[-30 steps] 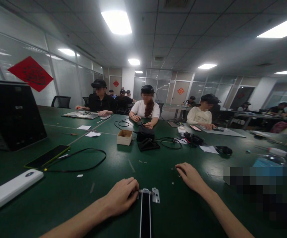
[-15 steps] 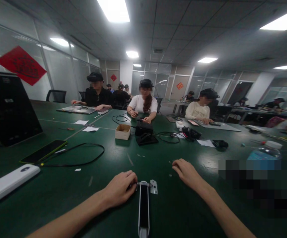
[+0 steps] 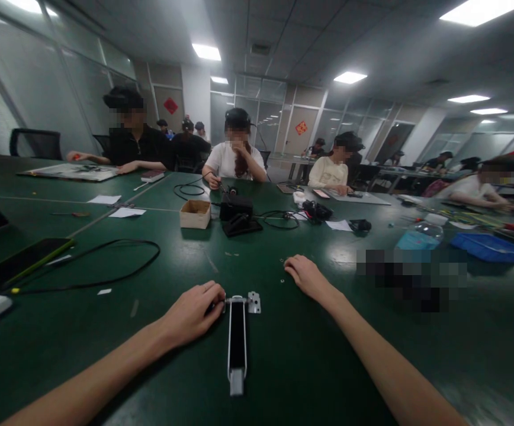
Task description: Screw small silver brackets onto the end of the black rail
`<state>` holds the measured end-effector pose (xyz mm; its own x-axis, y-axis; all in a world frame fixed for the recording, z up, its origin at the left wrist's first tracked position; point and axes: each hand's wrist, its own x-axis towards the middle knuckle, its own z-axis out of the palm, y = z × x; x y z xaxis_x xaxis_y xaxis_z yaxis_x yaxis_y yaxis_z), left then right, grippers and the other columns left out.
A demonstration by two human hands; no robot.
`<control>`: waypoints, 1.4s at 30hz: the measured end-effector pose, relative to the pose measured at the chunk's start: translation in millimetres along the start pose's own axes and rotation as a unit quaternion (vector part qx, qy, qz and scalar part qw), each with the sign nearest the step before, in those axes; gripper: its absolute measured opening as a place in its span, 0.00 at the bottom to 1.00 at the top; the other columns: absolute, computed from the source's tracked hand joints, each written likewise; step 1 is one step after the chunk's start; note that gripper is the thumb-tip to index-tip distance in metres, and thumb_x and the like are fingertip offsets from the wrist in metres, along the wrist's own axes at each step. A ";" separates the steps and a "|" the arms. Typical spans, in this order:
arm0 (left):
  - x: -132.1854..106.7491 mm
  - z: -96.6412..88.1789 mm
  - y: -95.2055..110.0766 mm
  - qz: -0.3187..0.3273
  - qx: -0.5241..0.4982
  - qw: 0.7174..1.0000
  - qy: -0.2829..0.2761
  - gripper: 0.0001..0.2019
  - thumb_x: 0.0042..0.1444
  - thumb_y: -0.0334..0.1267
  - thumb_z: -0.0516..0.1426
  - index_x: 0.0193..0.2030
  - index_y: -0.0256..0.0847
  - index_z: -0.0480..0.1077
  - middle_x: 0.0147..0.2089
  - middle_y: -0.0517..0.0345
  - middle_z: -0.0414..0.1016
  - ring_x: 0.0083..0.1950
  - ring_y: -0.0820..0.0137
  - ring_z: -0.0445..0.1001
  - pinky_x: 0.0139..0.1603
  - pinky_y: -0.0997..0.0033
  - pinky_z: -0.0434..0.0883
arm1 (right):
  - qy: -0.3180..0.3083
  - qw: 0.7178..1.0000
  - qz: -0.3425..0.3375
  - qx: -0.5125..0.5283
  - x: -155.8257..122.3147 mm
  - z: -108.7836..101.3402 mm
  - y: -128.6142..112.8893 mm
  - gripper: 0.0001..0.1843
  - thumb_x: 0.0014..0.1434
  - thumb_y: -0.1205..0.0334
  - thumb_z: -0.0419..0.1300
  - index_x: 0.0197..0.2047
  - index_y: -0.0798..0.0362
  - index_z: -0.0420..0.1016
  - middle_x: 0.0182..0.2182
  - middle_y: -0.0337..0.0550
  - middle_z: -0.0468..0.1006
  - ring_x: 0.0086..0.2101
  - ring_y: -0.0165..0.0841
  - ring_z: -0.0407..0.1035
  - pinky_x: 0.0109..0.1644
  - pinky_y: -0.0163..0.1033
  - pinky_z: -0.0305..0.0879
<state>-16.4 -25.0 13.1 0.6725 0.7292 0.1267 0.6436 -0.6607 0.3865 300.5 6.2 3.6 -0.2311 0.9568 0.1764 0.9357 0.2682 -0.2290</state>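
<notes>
On the green table (image 3: 275,367) in front of me lies a long, narrow metal fitting (image 3: 238,334) with a black strip down its middle and a pale metal frame. A small plate with holes (image 3: 254,302) sticks out at its far right end. My left hand (image 3: 195,313) has its fingers curled round the left side of the far end, hiding that part. To the right, my right hand (image 3: 308,275) rests on the table, fingers bent and pressed together. Its fingertips are beside tiny light-coloured pieces (image 3: 282,281); whatever they pinch is too small to make out.
Ahead stand an open cardboard box (image 3: 195,215) and a black device (image 3: 235,208) with cables. A looped black cable (image 3: 157,254) and a phone (image 3: 21,260) lie left. A bottle (image 3: 419,235) and a blue tray (image 3: 490,247) are right. Co-workers sit across the table.
The whole view has swung right and down, so things appear further left and higher. Both hands keep nearly the same places on the table. The co-worker opposite has raised a hand to the face.
</notes>
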 end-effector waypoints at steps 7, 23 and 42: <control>0.6 2.0 -2.1 -0.002 0.000 1.000 0.003 0.08 0.61 0.36 0.47 0.41 0.40 0.65 0.38 0.55 0.68 0.36 0.68 0.68 0.36 0.70 0.64 | 0.013 1.000 -0.019 -0.015 1.2 1.8 -6.5 0.14 0.64 0.66 0.50 0.50 0.56 0.71 0.45 0.52 0.71 0.47 0.38 0.65 0.51 0.43 0.63; -0.5 1.3 -1.6 0.004 -0.006 1.000 0.001 0.09 0.62 0.36 0.46 0.42 0.39 0.65 0.39 0.54 0.68 0.36 0.68 0.68 0.36 0.69 0.64 | 0.008 0.999 -0.015 -0.041 13.1 8.8 -9.5 0.14 0.63 0.67 0.49 0.47 0.58 0.73 0.42 0.52 0.73 0.43 0.37 0.68 0.48 0.42 0.64; -4.8 3.9 1.4 0.008 0.013 1.000 0.026 0.07 0.61 0.36 0.49 0.42 0.39 0.65 0.40 0.55 0.69 0.37 0.67 0.69 0.38 0.68 0.66 | 0.027 0.995 -0.018 -0.091 13.9 16.4 -5.6 0.14 0.63 0.66 0.47 0.39 0.59 0.73 0.37 0.55 0.71 0.40 0.43 0.65 0.46 0.46 0.61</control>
<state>-17.3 -30.1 9.4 0.6633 0.7265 0.1793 0.6432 -0.6760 0.3596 287.7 19.9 -8.3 -0.2549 0.9382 0.2341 0.9611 0.2724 -0.0451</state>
